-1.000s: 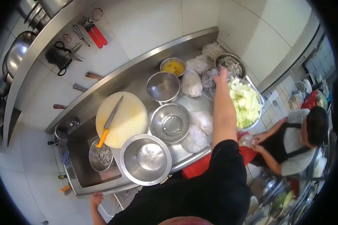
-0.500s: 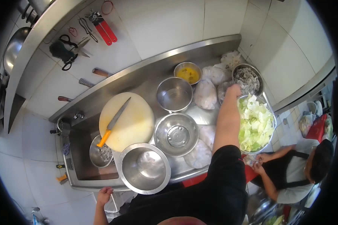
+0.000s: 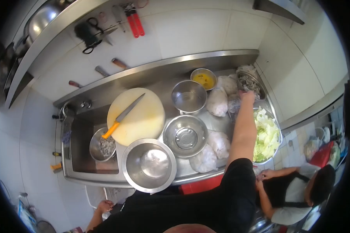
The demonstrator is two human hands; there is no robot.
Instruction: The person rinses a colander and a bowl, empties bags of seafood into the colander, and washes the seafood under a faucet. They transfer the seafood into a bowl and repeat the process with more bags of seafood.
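My right hand [image 3: 247, 96] reaches to the far right end of the counter. Its fingers close at the near rim of a metal bowl [image 3: 263, 94] with grey, strip-like pieces in it; the fingertips are partly hidden. The bowl looks tilted. Just left of that hand lies a clear plastic bag [image 3: 234, 104] with something dark inside. Chopped pale-green cabbage [image 3: 266, 136] fills a large bowl right of my forearm. My left hand [image 3: 104, 206] hangs below the sink's front edge, fingers curled in, with nothing visible in it.
A knife [image 3: 125, 115] with a yellow handle lies on a round cutting board [image 3: 151, 99]. Metal bowls [image 3: 128, 149] and filled plastic bags [image 3: 217, 101] crowd the counter. A bowl of yellow liquid [image 3: 204, 80] stands behind. A co-worker [image 3: 295, 182] is at the right.
The view has shifted. My right hand has moved from the bowl's left side to its near rim, and the bowl looks more tilted. My left hand still hangs low.
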